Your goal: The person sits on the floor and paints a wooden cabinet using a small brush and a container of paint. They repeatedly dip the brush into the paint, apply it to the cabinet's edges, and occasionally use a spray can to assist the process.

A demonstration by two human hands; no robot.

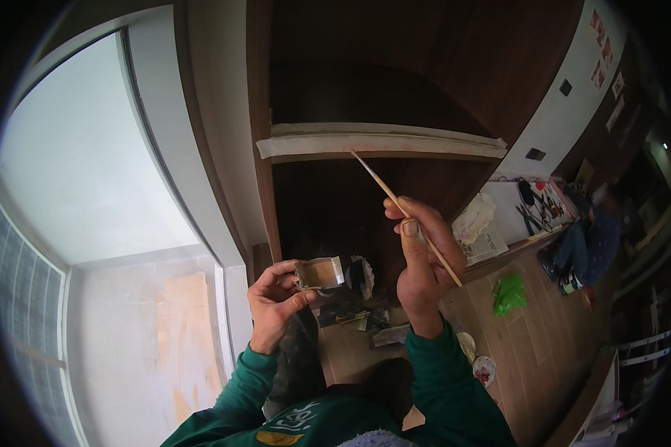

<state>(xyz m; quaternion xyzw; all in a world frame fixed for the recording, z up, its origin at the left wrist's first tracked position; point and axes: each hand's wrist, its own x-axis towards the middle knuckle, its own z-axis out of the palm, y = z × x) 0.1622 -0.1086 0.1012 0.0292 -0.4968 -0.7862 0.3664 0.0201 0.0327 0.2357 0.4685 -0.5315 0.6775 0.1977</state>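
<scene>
A thin wooden paintbrush (391, 194) is held between the thumb and fingers of my right hand (428, 246). Its tip is at the lower edge of a strip of masking tape (386, 144), which runs along the front edge of a shelf in a dark wood cabinet (260, 72). Lower left, my left hand (274, 299) grips a small open container (320, 272) by its side, its inside brownish. Whether the brush tip touches the tape or the wood cannot be told.
Right of the cabinet, pliers and other tools (539, 207) lie on a white surface beside crumpled paper (474, 218). A green plastic bag (509, 294) and a round dish (484, 370) are on the wood floor. Another person (587, 246) is at far right. A window frame (64, 324) stands left.
</scene>
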